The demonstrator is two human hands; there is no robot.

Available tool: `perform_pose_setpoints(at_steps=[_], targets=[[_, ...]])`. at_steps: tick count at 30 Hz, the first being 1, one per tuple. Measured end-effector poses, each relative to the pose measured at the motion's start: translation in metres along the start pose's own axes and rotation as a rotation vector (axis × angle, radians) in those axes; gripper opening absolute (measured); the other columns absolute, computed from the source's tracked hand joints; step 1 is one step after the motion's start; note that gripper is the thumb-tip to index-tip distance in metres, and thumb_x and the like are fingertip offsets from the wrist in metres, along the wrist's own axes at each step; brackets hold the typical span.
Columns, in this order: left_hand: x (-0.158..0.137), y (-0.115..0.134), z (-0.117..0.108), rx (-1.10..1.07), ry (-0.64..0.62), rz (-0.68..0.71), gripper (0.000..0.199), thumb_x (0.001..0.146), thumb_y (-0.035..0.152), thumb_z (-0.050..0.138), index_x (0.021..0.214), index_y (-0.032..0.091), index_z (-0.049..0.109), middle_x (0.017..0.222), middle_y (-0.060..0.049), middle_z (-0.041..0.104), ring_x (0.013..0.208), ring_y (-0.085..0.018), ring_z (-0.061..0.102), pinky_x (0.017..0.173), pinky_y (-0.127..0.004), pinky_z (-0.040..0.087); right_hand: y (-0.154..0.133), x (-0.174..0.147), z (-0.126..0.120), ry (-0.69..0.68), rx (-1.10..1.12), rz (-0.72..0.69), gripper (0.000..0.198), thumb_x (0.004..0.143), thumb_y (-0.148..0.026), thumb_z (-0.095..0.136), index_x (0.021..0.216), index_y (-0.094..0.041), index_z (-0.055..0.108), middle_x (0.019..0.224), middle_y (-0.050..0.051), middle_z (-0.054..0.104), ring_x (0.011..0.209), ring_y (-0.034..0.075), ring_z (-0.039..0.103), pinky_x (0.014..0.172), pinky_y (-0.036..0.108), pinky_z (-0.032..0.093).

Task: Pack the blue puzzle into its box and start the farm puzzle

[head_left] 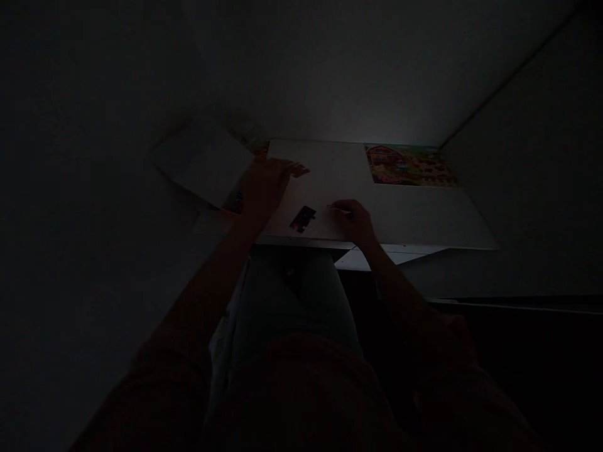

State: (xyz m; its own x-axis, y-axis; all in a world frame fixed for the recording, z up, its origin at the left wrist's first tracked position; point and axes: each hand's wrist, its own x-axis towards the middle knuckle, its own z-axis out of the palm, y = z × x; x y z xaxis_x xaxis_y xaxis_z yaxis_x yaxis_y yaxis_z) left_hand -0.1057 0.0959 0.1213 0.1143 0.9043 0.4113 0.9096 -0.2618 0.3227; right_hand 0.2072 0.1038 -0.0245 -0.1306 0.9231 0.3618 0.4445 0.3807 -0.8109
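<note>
While left grip (264, 183) pinches orange piece (300, 170), right grip (354, 221) thin piece (332, 206), dark piece (303, 219) lies between

Reddish piece (300, 170) here, pinched in left hand (269, 176), pale marks showing! Thin piece (335, 207), pale edge showing, in right hand's (353, 220) fingertips. Dark jigsaw section (303, 219), tabbed, lies slanted between hands.

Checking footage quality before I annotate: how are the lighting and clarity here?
In the head view, heavy underexposure, the lower right nearly black; the white tabletop shows grey, the colourful print dim but discernible; the left hand and right hand are dusky, with fine finger detail lost.
</note>
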Motion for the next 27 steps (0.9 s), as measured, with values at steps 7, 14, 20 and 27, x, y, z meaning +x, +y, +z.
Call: perform_pose_setpoints(at_steps=[7,14,20,27], targets=[[-0.041,-0.055,-0.037,0.153,-0.097,-0.149,0.046,0.124,0.026,0.057,0.163,0.025,0.08,0.167,-0.01,0.081,0.156,-0.035,0.07,0.146,-0.067,0.034,-0.033,0.027,0.029,-0.084,0.107,-0.107,0.038,0.114,-0.06,0.073,0.137,-0.031,0.08,0.15,0.017,0.088,0.134,0.038,0.089,0.103,0.059,0.077],[-0.092,-0.066,-0.041,0.223,-0.192,-0.241,0.036,0.115,0.041,0.078,0.147,0.026,0.087,0.152,-0.015,0.087,0.148,-0.042,0.076,0.137,-0.07,0.042,-0.093,0.101,0.093,-0.267,0.075,-0.397,0.052,0.119,-0.049,0.065,0.168,-0.036,0.077,0.182,0.013,0.073,0.173,0.037,0.065,0.138,0.068,0.061],[-0.069,-0.065,-0.047,0.242,-0.249,-0.29,0.021,0.116,0.031,0.073,0.125,0.024,0.091,0.136,-0.015,0.091,0.138,-0.045,0.082,0.136,-0.073,0.041,-0.075,0.058,0.071,-0.327,-0.113,-0.406,0.037,0.122,-0.05,0.07,0.147,-0.031,0.088,0.156,0.016,0.087,0.148,0.04,0.083,0.131,0.068,0.066],[-0.023,-0.073,-0.056,0.032,-0.102,-0.281,0.01,0.114,0.029,0.077,0.117,0.026,0.087,0.133,-0.012,0.09,0.13,-0.035,0.083,0.12,-0.051,0.061,-0.032,-0.024,0.041,-0.428,-0.3,-0.448,0.061,0.101,-0.047,0.101,0.159,-0.037,0.085,0.183,0.014,0.074,0.172,0.048,0.069,0.135,0.08,0.06]])
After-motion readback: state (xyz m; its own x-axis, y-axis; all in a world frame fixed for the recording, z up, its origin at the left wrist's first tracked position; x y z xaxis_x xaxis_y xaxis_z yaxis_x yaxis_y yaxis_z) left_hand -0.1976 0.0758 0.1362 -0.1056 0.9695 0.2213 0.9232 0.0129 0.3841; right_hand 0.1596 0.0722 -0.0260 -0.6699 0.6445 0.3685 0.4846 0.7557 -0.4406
